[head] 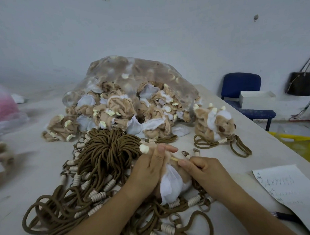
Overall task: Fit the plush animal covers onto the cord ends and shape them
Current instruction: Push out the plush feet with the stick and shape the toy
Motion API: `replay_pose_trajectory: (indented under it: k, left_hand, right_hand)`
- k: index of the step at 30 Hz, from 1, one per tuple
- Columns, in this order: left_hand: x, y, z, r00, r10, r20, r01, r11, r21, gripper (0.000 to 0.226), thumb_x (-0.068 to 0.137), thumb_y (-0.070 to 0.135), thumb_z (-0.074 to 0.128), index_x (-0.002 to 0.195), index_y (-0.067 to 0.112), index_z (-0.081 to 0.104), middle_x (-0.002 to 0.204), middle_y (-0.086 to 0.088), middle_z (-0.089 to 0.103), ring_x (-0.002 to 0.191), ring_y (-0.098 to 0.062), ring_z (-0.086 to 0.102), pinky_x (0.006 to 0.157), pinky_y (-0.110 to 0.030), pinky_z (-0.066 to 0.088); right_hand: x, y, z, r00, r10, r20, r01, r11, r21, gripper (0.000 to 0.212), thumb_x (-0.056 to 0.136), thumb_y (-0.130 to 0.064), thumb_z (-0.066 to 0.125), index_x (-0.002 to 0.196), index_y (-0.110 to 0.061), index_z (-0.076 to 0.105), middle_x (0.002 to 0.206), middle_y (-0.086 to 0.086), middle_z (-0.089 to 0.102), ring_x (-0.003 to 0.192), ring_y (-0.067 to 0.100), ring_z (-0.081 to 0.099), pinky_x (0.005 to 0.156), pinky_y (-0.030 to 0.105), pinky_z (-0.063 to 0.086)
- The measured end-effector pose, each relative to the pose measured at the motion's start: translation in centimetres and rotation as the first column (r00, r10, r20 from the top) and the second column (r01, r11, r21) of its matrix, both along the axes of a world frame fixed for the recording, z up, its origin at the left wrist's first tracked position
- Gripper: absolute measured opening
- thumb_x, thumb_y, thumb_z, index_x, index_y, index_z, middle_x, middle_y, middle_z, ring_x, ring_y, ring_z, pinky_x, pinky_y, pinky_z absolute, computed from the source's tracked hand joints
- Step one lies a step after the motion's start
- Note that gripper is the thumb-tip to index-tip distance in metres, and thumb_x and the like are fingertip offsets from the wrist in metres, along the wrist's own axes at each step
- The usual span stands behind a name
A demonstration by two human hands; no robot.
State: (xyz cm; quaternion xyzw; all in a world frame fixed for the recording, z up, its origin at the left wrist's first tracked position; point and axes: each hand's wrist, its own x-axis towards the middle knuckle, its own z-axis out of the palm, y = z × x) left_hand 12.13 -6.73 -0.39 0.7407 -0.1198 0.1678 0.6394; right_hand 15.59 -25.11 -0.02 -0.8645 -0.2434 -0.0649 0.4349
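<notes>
A tan and white plush animal cover [172,182] lies between my hands at the table's front, over a heap of brown cords [103,165] with cream wrapped ends. My left hand [150,168] grips the cover's upper part, a cream paw [144,149] sticking out above the fingers. My right hand [201,170] holds a thin pale stick [175,158] whose tip goes into the cover. A finished plush animal [216,123] with its cord sits at the right. Several unfitted covers spill from a clear plastic bag [130,83] behind the cords.
A sheet of paper with handwriting [290,190] and a pen [284,216] lie at the front right. A pink-filled plastic bag [2,106] sits far left. Beyond the table's right edge stand a blue chair [241,86] with a white box [257,99], and a hanging dark handbag [302,82].
</notes>
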Motion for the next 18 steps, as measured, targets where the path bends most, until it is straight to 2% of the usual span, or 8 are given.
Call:
replay_pose_trajectory:
  k: [2,4,7,9,11,13,15,18]
  left_hand:
    - [0.0,-0.2,-0.3,0.998,0.061,-0.002,-0.061,0.998,0.011,0.055,0.088,0.071,0.032,0.102,0.031,0.068,0.099,-0.003,0.068,0.098,-0.014,0.063,0.091,-0.031,0.05]
    - [-0.1,-0.1,-0.3,0.988,0.154,0.026,-0.154,0.988,0.011,0.057,0.088,0.073,0.033,0.104,0.027,0.062,0.106,-0.005,0.064,0.1,-0.011,0.059,0.088,-0.021,0.047]
    - [-0.1,0.5,0.3,0.949,0.306,0.079,-0.31,0.95,0.043,0.036,0.087,0.068,0.036,0.101,0.044,0.059,0.11,0.019,0.059,0.11,-0.007,0.052,0.091,-0.02,0.042]
    - [-0.1,0.7,0.8,0.93,0.353,0.1,-0.36,0.932,0.054,0.021,0.09,0.061,0.042,0.097,0.054,0.061,0.108,0.031,0.058,0.113,-0.001,0.049,0.09,-0.013,0.04]
    - [-0.3,0.7,1.1,0.936,0.345,0.072,-0.346,0.938,0.006,0.019,0.095,0.056,0.044,0.091,0.058,0.063,0.104,0.03,0.061,0.109,0.001,0.052,0.087,-0.01,0.042]
    - [-0.3,0.6,1.1,0.953,0.303,0.028,-0.3,0.951,-0.082,0.023,0.091,0.052,0.045,0.093,0.047,0.067,0.1,0.019,0.068,0.101,-0.004,0.061,0.083,-0.016,0.048]
    - [-0.4,0.5,1.3,0.964,0.266,0.006,-0.263,0.954,-0.144,0.025,0.087,0.049,0.045,0.095,0.039,0.067,0.094,0.016,0.071,0.091,-0.001,0.065,0.074,-0.012,0.049]
    - [-0.4,0.4,1.4,0.97,0.243,0.002,-0.238,0.952,-0.193,0.028,0.087,0.049,0.046,0.095,0.036,0.069,0.095,0.013,0.072,0.09,-0.003,0.067,0.073,-0.014,0.051]
  right_hand:
    - [0.1,-0.2,0.1,1.0,-0.021,-0.009,0.021,1.0,-0.005,0.062,0.07,-0.08,0.044,0.053,-0.02,0.039,0.045,-0.008,0.038,0.044,0.002,0.037,0.046,0.021,0.032]
    - [0.5,-0.6,0.3,0.998,-0.065,0.007,0.065,0.998,-0.024,0.062,0.071,-0.08,0.043,0.055,-0.019,0.041,0.046,-0.006,0.039,0.045,0.003,0.038,0.047,0.025,0.034]
    - [0.9,-1.3,0.4,0.99,-0.13,0.055,0.135,0.986,-0.094,0.064,0.071,-0.08,0.039,0.057,-0.018,0.038,0.046,-0.004,0.038,0.044,0.007,0.039,0.049,0.032,0.035]
    - [0.9,-1.3,0.4,0.987,-0.14,0.083,0.151,0.979,-0.14,0.066,0.071,-0.081,0.037,0.055,-0.017,0.034,0.047,-0.002,0.037,0.045,0.011,0.04,0.05,0.036,0.036]
    - [0.8,-1.2,0.4,0.985,-0.149,0.088,0.161,0.975,-0.156,0.069,0.071,-0.081,0.036,0.056,-0.014,0.036,0.048,0.001,0.038,0.048,0.018,0.044,0.052,0.039,0.039]
    - [0.9,-1.1,0.5,0.985,-0.153,0.078,0.163,0.977,-0.14,0.07,0.07,-0.081,0.037,0.056,-0.012,0.038,0.051,0.007,0.043,0.052,0.022,0.049,0.053,0.041,0.042]
    - [0.9,-1.0,0.5,0.987,-0.145,0.068,0.153,0.98,-0.124,0.069,0.071,-0.08,0.038,0.056,-0.012,0.038,0.054,0.012,0.047,0.053,0.024,0.05,0.054,0.042,0.043]
    - [1.0,-1.0,0.4,0.99,-0.131,0.054,0.136,0.985,-0.104,0.063,0.072,-0.078,0.038,0.053,-0.018,0.037,0.051,0.007,0.045,0.048,0.016,0.044,0.053,0.04,0.041]
